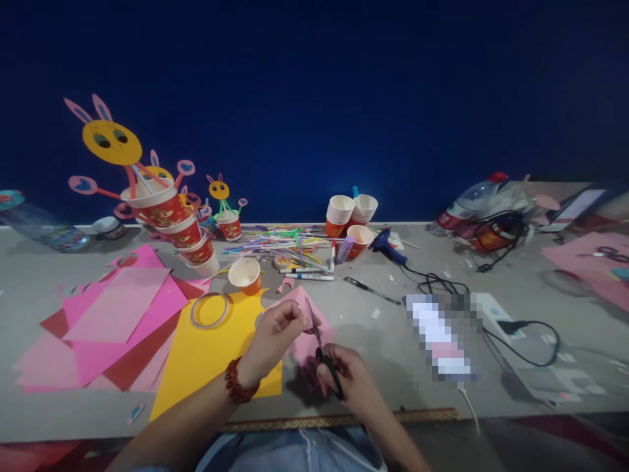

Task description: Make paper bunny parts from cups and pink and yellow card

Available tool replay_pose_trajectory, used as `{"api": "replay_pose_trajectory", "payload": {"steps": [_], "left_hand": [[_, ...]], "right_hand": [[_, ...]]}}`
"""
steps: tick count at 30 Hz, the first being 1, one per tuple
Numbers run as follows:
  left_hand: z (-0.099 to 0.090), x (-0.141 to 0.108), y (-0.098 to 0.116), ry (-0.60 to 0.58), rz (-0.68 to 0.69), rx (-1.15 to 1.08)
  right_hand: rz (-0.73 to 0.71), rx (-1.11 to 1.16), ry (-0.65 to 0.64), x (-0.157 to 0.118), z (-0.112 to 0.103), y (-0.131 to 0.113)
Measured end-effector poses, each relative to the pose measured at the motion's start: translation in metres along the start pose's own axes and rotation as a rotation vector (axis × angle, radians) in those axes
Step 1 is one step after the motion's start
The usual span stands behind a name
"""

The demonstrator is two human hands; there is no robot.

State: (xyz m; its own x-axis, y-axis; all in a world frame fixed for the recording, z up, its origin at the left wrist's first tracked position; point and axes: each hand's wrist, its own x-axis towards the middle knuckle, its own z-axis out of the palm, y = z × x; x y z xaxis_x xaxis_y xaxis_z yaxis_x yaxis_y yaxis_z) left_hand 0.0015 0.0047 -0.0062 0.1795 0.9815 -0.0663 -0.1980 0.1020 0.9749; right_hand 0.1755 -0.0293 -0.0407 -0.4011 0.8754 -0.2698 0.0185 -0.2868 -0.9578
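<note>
Over the front middle of the table, my left hand (pixel 276 334) pinches a piece of pink paper (pixel 307 320) between thumb and fingers. A red bead bracelet circles that wrist. My right hand (pixel 350 375) is closed around the dark handles of a pair of scissors (pixel 332 372). Their blades point away from me and lie against the pink piece, close to my left fingertips. Beneath both hands is a larger pink sheet (pixel 301 357). It lies beside a yellow sheet (pixel 216 354) with a curved cut-out at its far edge, on which a tape roll (pixel 192 313) rests.
Pink and red sheets (pixel 118 305) overlap at left, near stacked cups (pixel 184 226) with paper rabbit figures. Loose straws (pixel 275 242), pens and a paper cup (pixel 244 275) lie ahead. Rightward are a blue glue gun (pixel 388 246), a pen (pixel 372 290), a blurred-out phone (pixel 437 337) and cables.
</note>
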Motion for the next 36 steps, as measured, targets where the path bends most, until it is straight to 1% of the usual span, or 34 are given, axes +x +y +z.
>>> {"api": "replay_pose_trajectory", "payload": {"steps": [3,10,14,18,27,32,36], "left_hand": [[-0.0001,-0.0002,0.0001,-0.002,-0.005,-0.005],[-0.0018,-0.0012,-0.0015,0.016,-0.022,0.006],[-0.0026,-0.0004,0.0028,-0.035,-0.026,-0.012],[-0.0042,0.0013,0.0034,-0.088,-0.020,0.021],[-0.0056,0.0021,0.0005,-0.113,-0.040,0.004],[-0.0049,0.0021,0.0000,-0.096,-0.045,0.017],[-0.0050,0.0018,-0.0002,-0.107,-0.043,0.007]], "right_hand": [[-0.023,0.006,-0.005,-0.0006,0.0007,-0.0005],[-0.025,-0.002,0.008,-0.0008,-0.0013,0.0043],[-0.005,-0.013,-0.012,-0.0025,-0.0037,0.0014],[0.017,-0.022,-0.030,-0.0031,-0.0051,-0.0034],[0.005,0.003,-0.047,-0.0006,-0.0051,-0.0009],[-0.016,0.026,-0.057,0.0000,-0.0053,0.0023],[-0.035,0.043,-0.066,0.0006,-0.0049,0.0050]]}}
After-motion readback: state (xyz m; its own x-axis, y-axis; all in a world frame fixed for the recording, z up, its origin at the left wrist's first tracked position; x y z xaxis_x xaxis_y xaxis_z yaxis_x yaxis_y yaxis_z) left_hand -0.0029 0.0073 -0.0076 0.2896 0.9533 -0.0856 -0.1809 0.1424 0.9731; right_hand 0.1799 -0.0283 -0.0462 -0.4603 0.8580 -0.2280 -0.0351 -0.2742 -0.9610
